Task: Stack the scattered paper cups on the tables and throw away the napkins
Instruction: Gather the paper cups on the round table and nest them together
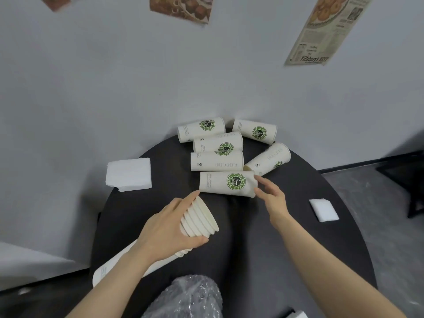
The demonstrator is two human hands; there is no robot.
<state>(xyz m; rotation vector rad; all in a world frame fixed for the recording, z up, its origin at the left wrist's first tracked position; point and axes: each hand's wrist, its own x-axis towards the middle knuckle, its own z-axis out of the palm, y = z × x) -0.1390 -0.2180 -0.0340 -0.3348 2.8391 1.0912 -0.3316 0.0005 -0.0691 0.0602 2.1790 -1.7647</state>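
Observation:
My left hand (167, 230) grips a long stack of nested white paper cups (202, 221), rims pointing to the right, its base reaching down past my wrist. My right hand (271, 198) has its fingers spread at the open rim of the nearest lying cup (227, 183), touching it at the rim. Several more white cups with green logos lie on their sides behind it (216, 160), near the wall. A white napkin stack (129, 174) lies at the table's left edge, and a smaller napkin (323, 210) lies at the right.
The round black table (252, 249) stands against a pale wall with posters. A crumpled clear plastic bag (190, 297) sits at the near edge below my arms. A white object (298, 315) peeks in at the bottom right. Grey floor shows to the right.

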